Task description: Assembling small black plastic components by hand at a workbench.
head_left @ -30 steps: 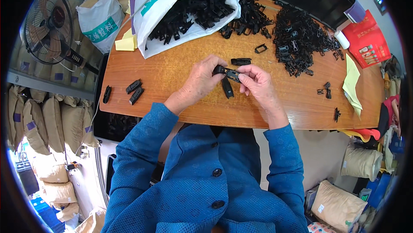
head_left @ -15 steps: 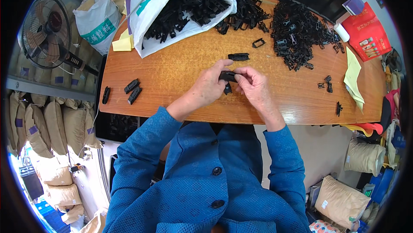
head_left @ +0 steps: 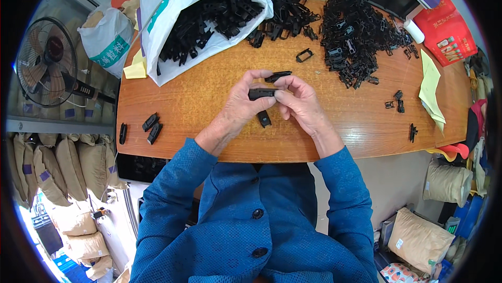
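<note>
Over desk (head_left: 193, 89), L hand (head_left: 239, 102) + R hand (head_left: 303, 106) angled inward, fingers (head_left: 262, 104) curled near-closed, pinching blk part (head_left: 260, 94).

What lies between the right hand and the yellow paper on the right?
Between the right hand and the yellow paper lies a small cluster of black parts, nearer the paper; the head view shows it.

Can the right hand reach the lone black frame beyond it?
Probably yes: nothing seems to block the right hand from the frame, though that hand is busy at the part in the left hand.
</note>
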`<state>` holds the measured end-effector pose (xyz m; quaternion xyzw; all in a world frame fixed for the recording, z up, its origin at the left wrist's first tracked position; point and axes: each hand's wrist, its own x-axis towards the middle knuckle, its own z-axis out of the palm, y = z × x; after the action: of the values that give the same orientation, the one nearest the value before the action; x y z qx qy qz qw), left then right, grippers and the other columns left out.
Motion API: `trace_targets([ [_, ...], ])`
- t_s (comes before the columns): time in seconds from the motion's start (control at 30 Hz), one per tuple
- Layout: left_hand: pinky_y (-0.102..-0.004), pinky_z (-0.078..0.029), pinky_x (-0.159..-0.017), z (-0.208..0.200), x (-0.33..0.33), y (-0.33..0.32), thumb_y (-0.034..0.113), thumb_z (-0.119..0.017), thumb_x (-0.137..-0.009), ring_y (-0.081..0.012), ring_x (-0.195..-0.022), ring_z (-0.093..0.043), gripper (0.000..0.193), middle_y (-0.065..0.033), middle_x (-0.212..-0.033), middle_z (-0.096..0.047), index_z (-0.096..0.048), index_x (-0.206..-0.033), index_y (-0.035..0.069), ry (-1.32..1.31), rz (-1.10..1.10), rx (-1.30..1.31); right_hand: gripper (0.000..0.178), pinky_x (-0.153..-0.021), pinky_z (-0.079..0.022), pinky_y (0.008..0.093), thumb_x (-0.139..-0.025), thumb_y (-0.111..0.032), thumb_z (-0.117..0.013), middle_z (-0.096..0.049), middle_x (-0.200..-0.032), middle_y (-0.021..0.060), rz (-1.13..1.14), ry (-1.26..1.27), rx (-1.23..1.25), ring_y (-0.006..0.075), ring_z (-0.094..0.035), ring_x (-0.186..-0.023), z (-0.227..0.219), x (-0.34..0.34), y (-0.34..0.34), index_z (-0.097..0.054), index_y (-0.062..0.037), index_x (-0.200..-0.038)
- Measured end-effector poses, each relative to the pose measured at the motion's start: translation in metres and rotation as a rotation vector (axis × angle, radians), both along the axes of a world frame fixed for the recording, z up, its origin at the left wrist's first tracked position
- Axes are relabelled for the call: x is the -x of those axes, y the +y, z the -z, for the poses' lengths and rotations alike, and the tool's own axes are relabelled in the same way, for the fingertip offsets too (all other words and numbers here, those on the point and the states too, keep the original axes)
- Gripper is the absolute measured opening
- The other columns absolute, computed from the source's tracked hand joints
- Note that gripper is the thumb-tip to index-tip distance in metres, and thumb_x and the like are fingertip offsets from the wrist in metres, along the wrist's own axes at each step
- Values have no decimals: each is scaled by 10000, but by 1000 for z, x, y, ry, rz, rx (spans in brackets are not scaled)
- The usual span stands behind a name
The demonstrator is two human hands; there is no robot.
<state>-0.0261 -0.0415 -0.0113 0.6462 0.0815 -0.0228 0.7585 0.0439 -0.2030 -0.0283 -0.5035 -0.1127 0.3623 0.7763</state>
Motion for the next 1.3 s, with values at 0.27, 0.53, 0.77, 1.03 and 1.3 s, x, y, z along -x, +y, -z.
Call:
trace_targets([
  [0.27, -242, -449, -788, -4, -19, 0, 60, -695, -791, -102, -858, -569, 374, -36, -922, -612, -534, -1128, 46, -66, 84, -262, 180, -537, -459, 224, -855, -75, -635, -562, -861, -10, -26, -349, 290, 82, -555, -653, -4, -38, -12, -579, -56, -1025],
  [0.53, -383, -441, -683, -9, -52, 3, 146, -664, -792, -286, -757, -544, 136, -109, -781, -569, -595, -802, 30, -408, 180, -1015, 280, -773, -443, 356, -749, 10, -593, -570, -1040, 77, 296, -1627, 1059, 247, -516, -1005, 1, -89, -21, -615, -56, -1020],
  [0.77, -371, -458, -644, -6, -151, -8, 42, -614, -770, -293, -796, -557, 126, -100, -852, -533, -589, -894, 46, -615, 88, -1211, 184, -743, -420, 340, -717, -20, -623, -582, -879, 39, 181, -1654, 1100, 217, -522, -886, 9, -87, -19, -629, -61, -897],
  [1.03, -345, -492, -706, 3, -225, -30, -11, -635, -648, -240, -887, -535, 295, -72, -895, -530, -628, -933, 65, -784, 354, -1613, 212, -615, -523, 386, -768, -58, -679, -643, -840, 147, 279, -1309, 855, 328, -637, -766, -6, -83, -19, -565, -41, -946],
  [1.3, -308, -487, -669, -15, -196, -17, 71, -666, -764, -187, -782, -601, 204, -85, -791, -587, -536, -912, 23, -452, 176, -1136, 100, -541, -475, 203, -907, -65, -564, -638, -803, 13, 416, -624, 407, 59, -600, -645, 4, -93, -22, -612, -34, -989],
])
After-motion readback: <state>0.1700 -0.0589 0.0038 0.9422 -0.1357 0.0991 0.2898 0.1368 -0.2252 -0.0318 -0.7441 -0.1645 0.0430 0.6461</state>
